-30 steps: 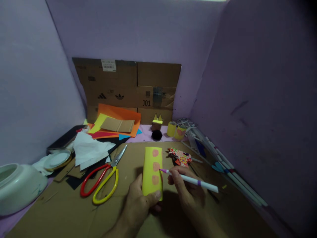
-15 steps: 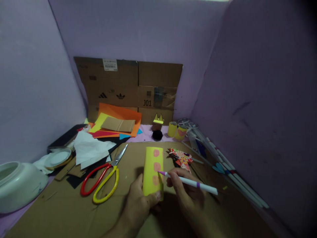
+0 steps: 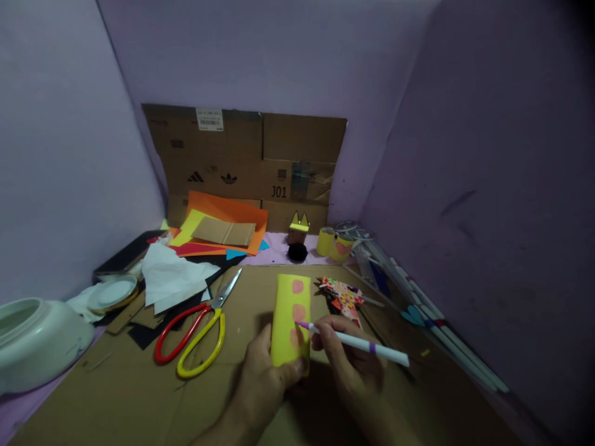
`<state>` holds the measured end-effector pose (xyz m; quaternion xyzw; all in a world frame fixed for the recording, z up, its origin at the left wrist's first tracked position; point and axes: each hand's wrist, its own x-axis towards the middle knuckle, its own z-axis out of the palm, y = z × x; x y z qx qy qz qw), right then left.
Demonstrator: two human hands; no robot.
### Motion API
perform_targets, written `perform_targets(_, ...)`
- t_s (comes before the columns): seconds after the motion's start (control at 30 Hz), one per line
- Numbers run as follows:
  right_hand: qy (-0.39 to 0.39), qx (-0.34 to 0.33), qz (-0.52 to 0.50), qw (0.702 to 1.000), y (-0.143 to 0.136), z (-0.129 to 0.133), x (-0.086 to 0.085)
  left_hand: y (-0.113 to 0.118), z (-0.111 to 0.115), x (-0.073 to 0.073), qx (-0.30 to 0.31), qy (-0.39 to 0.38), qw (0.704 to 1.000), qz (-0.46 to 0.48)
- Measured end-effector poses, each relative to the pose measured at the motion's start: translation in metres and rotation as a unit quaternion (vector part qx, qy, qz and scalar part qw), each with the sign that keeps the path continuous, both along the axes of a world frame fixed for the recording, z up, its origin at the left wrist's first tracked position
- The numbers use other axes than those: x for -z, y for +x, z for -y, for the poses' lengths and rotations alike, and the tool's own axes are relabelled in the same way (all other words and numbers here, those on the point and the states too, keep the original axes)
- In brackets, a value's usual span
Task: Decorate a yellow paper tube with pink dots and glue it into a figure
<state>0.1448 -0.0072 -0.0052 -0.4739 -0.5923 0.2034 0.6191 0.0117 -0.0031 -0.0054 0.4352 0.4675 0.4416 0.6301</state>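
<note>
My left hand [image 3: 263, 381] is closed round the lower end of a yellow paper-covered piece [image 3: 284, 322], roughly box-shaped or a flattened tube, with three orange-pink spots down its face. Between the fingers of my right hand [image 3: 346, 359] is a white marker [image 3: 390, 353] with a purple band. Its purple tip is at the middle spot's lower edge; whether it touches the paper I cannot tell. Left of my hands lie scissors [image 3: 216, 313] with one red and one yellow handle, blades pointing away. A patterned red-and-white pouch [image 3: 346, 298] with pens sticking out lies beyond my right hand.
White paper [image 3: 176, 275], coloured sheets [image 3: 251, 214] and a white pot [image 3: 44, 347] are on the left. Two yellow rolls [image 3: 343, 248] and a black fuzzy ball [image 3: 297, 252] stand at the back. Long white sticks [image 3: 453, 344] run along the right wall. A cardboard sheet [image 3: 232, 148] leans behind.
The whole view has shifted slightly, so most things appear a little further right. Both hands keep their holds, and the marker tip stays near the middle spot.
</note>
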Motion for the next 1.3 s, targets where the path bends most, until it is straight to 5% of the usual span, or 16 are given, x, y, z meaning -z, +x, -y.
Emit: perform_targets(1.3, 0.020, -0.006, 0.025, 0.999, 0.0058, -0.0039, -0.0012, -0.0016, -0.0027, 0.0093, 0.017, 0.027, 0.999, -0.027)
